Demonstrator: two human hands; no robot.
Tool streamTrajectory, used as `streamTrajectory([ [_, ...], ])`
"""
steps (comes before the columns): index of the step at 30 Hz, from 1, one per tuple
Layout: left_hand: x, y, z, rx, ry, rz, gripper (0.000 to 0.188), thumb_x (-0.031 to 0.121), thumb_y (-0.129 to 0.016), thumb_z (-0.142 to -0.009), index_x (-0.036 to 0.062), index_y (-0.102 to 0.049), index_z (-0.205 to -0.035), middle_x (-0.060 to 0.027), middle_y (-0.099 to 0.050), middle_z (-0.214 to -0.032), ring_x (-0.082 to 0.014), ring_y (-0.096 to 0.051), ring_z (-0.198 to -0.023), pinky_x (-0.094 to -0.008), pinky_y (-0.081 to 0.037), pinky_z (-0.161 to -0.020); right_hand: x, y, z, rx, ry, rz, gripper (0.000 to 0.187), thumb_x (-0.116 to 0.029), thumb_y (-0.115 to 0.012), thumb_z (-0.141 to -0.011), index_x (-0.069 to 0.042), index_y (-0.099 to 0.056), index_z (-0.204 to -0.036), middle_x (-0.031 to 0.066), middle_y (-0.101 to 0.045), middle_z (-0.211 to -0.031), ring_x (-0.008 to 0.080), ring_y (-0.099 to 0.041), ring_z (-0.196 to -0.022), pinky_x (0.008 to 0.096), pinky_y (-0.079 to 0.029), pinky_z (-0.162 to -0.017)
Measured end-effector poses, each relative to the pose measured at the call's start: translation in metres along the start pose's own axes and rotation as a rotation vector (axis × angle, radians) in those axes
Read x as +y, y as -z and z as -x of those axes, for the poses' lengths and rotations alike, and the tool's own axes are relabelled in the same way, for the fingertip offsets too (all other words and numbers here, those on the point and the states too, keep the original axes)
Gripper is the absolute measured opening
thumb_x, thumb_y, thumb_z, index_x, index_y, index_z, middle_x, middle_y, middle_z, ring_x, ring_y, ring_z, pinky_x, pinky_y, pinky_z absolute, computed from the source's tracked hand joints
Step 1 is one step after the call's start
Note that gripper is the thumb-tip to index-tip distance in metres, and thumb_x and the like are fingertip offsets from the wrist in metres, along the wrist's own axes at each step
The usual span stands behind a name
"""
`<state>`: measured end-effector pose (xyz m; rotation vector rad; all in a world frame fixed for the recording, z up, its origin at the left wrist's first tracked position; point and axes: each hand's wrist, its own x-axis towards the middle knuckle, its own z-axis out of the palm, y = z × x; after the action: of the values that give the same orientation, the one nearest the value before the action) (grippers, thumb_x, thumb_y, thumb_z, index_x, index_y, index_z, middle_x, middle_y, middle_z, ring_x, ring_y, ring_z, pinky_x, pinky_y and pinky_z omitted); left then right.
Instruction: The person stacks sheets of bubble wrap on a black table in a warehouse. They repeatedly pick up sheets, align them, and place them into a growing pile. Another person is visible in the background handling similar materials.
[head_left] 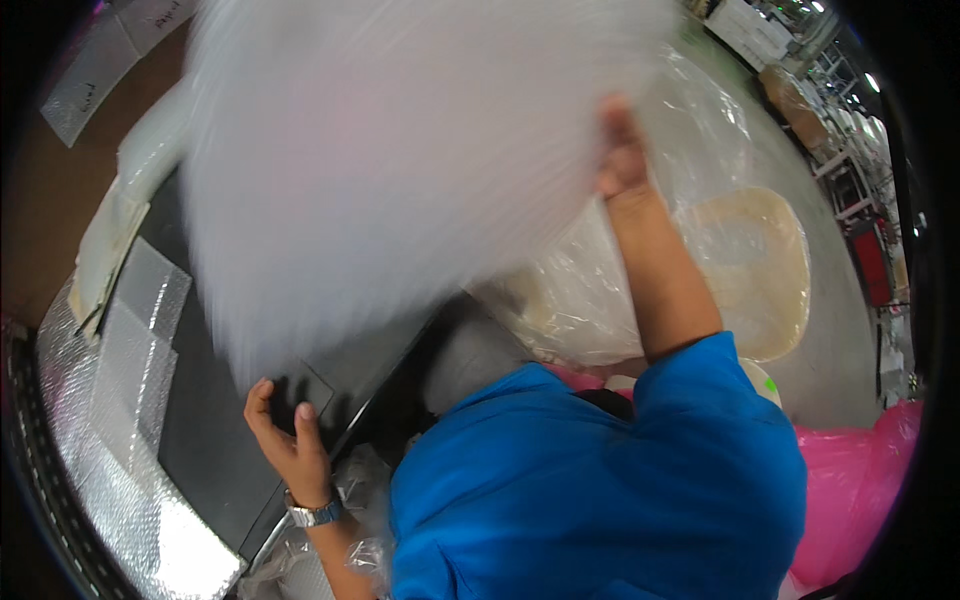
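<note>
A large whitish translucent sheet [400, 170], smeared by motion, fills the upper middle of the view above the dark work table [215, 440]. Its material is too blurred to name. My right hand [622, 155] is raised at the sheet's right edge and closed on it, with part of the fingers hidden. Just below the sheet's lower left corner is my left hand [292, 440], thumb and fingers apart and nothing between them. A metal watch [313, 513] circles the left wrist.
Clear bubble-wrap pieces [135, 350] and silvery bubble foil [150, 520] lie along the table's left side. Crumpled clear plastic bags [590, 290] stand to the right. A pink plastic bag [855, 480] sits at lower right, and a red item [868, 262] stands farther off.
</note>
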<state>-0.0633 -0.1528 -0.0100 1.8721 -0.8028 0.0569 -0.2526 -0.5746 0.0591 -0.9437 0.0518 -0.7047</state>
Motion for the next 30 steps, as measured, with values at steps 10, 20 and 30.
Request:
streamTrajectory([
  [10,0.017,-0.008,-0.006,-0.076,0.015,-0.159,0.036,0.022,-0.063,-0.080,0.0004,-0.053,-0.106,-0.0151,-0.052,-0.111,-0.0291,-0.049,-0.106,-0.0373,-0.037,-0.091,-0.010,0.225,0.189,1.411,0.101,0.067,0.065,-0.035,-0.062,-0.081,-0.006,-0.035,-0.132,0.0139,-0.044,-0.130,0.0288,-0.046,-0.115,0.0402,-0.038,-0.096],
  [20,0.017,-0.003,0.000,-0.041,0.010,-0.138,0.035,0.020,-0.064,-0.077,0.0009,-0.054,-0.104,-0.0156,-0.054,-0.109,-0.0299,-0.051,-0.102,-0.0363,-0.037,-0.090,-0.010,0.264,0.190,2.058,-0.338,1.302,0.096,-0.054,-0.065,-0.070,0.002,-0.022,-0.134,0.0268,-0.033,-0.133,0.0371,-0.030,-0.126,0.0450,-0.032,-0.099],
  [30,0.012,0.002,-0.002,0.029,-0.079,-0.222,0.032,0.024,-0.063,-0.076,0.0033,-0.056,-0.100,-0.0140,-0.057,-0.103,-0.0306,-0.053,-0.095,-0.0370,-0.040,-0.082,0.078,-0.075,-0.050,0.080,0.359,1.137,0.043,-0.019,-0.061,-0.083,-0.007,-0.046,-0.122,0.0121,-0.047,-0.117,0.0228,-0.047,-0.111,0.0348,-0.039,-0.093],
])
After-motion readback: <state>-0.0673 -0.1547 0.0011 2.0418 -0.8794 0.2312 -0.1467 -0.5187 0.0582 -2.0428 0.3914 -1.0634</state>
